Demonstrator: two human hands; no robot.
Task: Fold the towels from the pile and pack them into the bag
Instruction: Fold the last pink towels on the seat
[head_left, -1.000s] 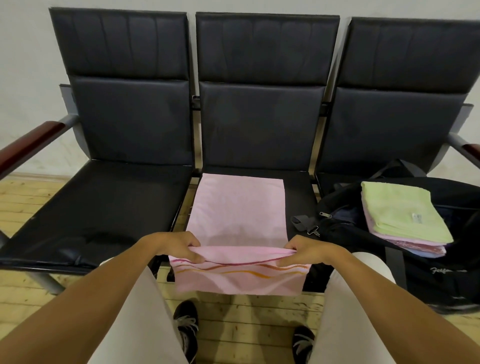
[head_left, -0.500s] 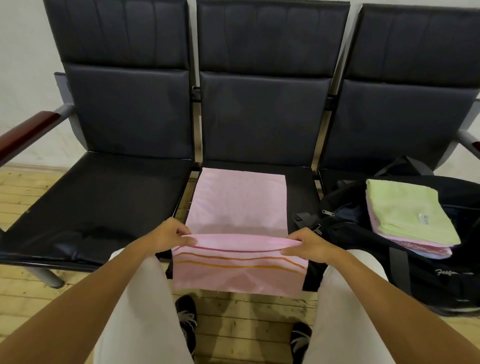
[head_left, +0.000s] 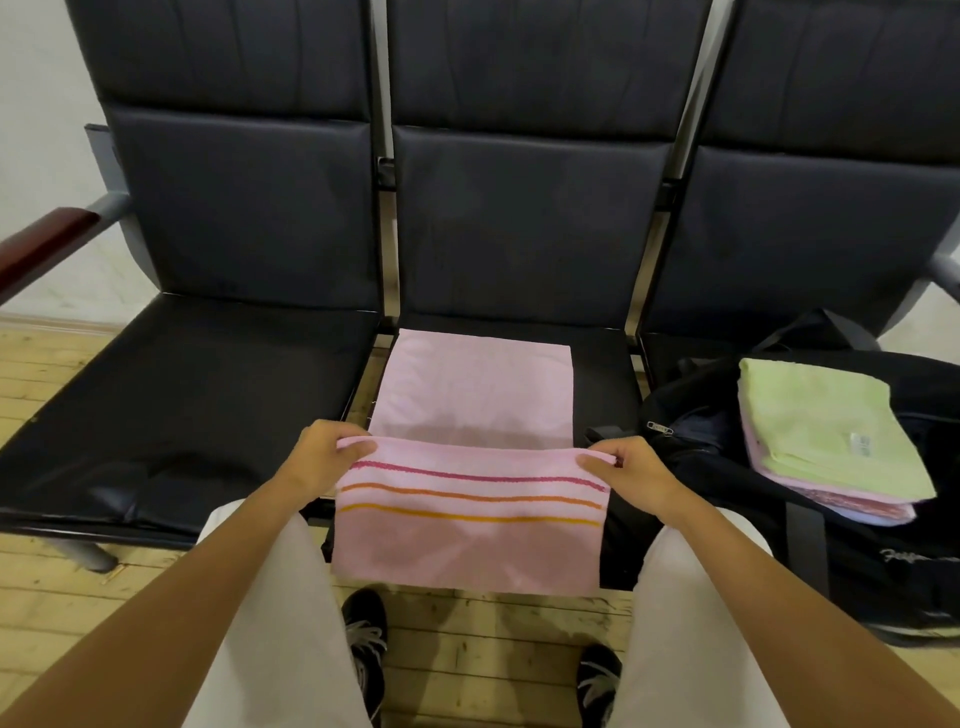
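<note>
- left hand (head_left: 322, 457), right hand (head_left: 631, 470): each pinches a corner of pink towel (head_left: 470, 395)
- towel lies on middle seat (head_left: 602, 384)
- folded stack (head_left: 826, 436) on black bag (head_left: 857, 551)

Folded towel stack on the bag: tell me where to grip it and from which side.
Grip the green-topped stack of folded towels by its near-left edge, coming from the middle seat side: that edge overhangs the black duffel bag, letting fingers slide beneath and thumb press on top.
</note>
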